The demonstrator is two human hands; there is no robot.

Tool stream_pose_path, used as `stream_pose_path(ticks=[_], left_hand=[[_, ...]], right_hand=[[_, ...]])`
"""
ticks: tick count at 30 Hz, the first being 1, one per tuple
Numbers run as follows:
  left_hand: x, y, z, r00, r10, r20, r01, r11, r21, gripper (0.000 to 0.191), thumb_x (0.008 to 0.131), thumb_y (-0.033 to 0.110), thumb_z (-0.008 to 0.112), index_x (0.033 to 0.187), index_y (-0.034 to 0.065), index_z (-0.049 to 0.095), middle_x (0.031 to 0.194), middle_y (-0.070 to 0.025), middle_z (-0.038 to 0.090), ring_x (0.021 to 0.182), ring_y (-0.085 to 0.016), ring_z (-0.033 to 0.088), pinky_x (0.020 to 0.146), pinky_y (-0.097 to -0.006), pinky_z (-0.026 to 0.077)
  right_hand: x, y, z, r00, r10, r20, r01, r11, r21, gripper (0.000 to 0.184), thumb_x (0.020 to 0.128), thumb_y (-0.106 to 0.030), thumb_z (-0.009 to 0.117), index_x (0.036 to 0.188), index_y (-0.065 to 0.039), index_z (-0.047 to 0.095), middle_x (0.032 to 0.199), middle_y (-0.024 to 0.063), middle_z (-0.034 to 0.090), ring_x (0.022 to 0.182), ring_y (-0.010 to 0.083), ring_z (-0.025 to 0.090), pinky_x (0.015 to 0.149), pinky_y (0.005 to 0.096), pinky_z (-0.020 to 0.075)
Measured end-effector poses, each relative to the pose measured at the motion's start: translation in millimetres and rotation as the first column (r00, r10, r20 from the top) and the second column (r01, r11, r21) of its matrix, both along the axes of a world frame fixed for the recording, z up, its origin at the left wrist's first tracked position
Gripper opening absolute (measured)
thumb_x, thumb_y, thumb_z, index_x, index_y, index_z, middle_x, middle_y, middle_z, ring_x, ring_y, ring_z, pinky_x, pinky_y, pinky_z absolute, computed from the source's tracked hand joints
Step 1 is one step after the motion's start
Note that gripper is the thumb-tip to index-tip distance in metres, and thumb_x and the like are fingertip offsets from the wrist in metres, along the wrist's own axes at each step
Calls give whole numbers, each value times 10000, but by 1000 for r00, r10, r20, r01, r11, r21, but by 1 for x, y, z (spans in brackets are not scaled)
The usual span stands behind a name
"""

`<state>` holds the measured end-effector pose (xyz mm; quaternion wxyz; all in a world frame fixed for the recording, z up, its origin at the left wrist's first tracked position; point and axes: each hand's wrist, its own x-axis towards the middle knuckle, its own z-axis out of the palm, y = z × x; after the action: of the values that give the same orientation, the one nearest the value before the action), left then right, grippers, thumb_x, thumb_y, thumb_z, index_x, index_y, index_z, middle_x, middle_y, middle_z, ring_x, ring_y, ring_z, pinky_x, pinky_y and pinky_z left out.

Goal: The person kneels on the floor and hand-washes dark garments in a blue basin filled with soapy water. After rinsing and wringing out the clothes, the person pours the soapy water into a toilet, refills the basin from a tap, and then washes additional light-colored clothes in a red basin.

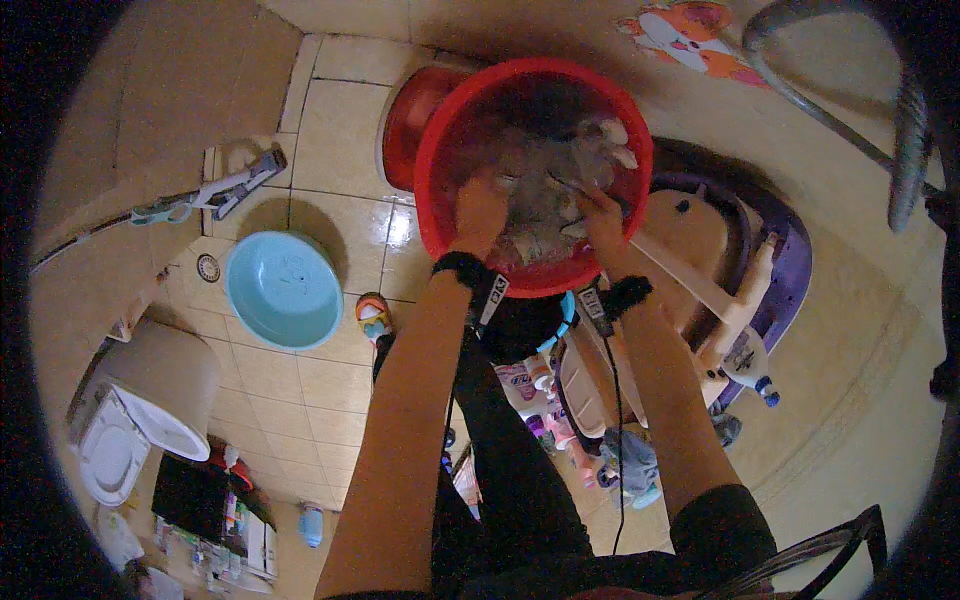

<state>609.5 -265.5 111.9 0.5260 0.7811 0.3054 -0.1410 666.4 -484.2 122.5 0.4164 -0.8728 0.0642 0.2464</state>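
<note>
A round red plastic basin stands before me with wet grey cloth bunched inside it. My left hand reaches into its left side, fingers closed into the cloth and partly hidden by it. On the right side of the basin, my right hand grips another part of the same cloth between thumb and fingers. A paler piece of the cloth lies near the basin's far right wall. Black bands with attached devices circle both wrists, and a cable hangs from the right one.
Left on the tiled floor are a light blue basin, a floor drain and a squeegee mop. A red container stands behind the red basin. Right are a purple plastic tub and a white bottle. A toilet is lower left.
</note>
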Motion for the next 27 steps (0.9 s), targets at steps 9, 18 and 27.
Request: stream_pose_path(ticks=[9,18,27], left_hand=[[24,83,76,917,5,399,212,841,-498,334,807,249,537,981,-28,600,844,-110,630,692,-174,590,611,-297,478],[36,102,104,941,-35,-337,-320,234,-918,393,862,307,472,1140,34,521,973,-132,614,788,-225,621,649,-327,513],[0,28,79,893,-451,6,444,881,165,636,788,97,446,1373,170,209,1174,-244,470,1023,-422,502,871,-449,427]], right_hand=[[31,25,197,768,-323,-552,607,640,470,282,868,-263,546,991,-12,582,956,82,627,823,173,600,742,285,485],[37,-6,171,705,-340,-622,638,688,346,387,893,-339,482,1079,-9,562,1032,81,612,888,170,589,786,295,474],[-20,47,37,936,333,117,-311,935,-167,464,838,-178,524,1269,-54,408,1102,175,576,1006,303,554,844,374,436]])
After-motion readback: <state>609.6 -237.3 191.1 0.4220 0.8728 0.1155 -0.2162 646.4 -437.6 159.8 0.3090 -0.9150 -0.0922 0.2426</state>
